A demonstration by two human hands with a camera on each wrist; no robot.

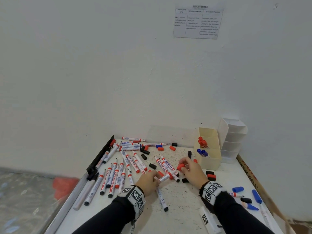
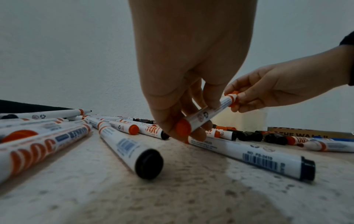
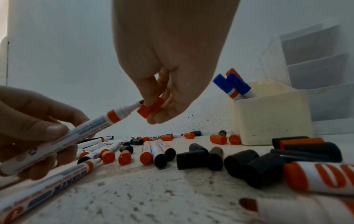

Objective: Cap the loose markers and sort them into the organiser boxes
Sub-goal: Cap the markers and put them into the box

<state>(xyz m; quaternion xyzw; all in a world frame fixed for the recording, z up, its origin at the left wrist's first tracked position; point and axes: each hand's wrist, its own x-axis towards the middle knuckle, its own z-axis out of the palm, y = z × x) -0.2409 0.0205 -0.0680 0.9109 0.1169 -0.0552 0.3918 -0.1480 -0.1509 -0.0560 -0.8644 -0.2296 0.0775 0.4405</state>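
My left hand (image 1: pixel 150 180) grips a white red-banded marker (image 1: pixel 166 176) near its rear end, lifted off the table and pointing right. My right hand (image 1: pixel 189 167) pinches a red cap (image 1: pixel 180 166) just at the marker's bare tip. In the right wrist view the red cap (image 3: pixel 150 109) sits at the nib of the marker (image 3: pixel 80 131), its mouth facing it. The left wrist view shows the marker (image 2: pixel 206 113) between my left fingers, its red end plug toward the camera. A cream organiser box (image 1: pixel 211 160) holds capped red and blue markers.
Several uncapped markers (image 1: pixel 116 176) lie across the table's left and middle. Loose black caps (image 3: pixel 193 157) and red caps (image 3: pixel 218 139) are scattered near my right hand. A white organiser (image 1: pixel 233 141) stands behind the cream one. Blue caps (image 1: pixel 238 189) lie at right.
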